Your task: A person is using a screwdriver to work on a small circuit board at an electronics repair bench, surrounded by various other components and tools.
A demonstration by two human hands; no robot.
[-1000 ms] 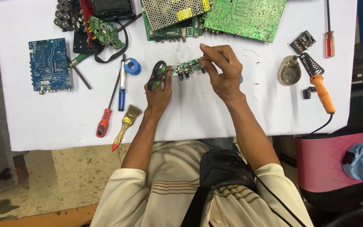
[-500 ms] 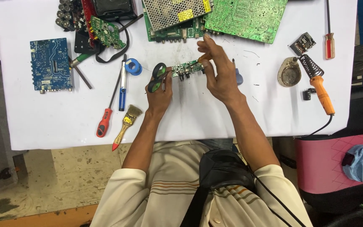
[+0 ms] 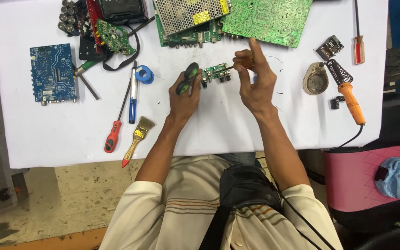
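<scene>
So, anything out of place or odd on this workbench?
Nothing is spilled or visibly broken. The soldering iron lies on the white sheet beside its coiled stand, not in it. Short wire bits lie scattered near the right hand.

Small green circuit board (image 3: 216,73): left end hidden under left hand (image 3: 184,95) fingers; components too small to tell. Tool in right hand (image 3: 254,83): only orange handle stub shows, tip too small to tell. Large green board (image 3: 267,21), metal-mesh power supply (image 3: 186,13): cut off by top edge. Soldering iron (image 3: 348,97) cord runs off table edge.
</scene>
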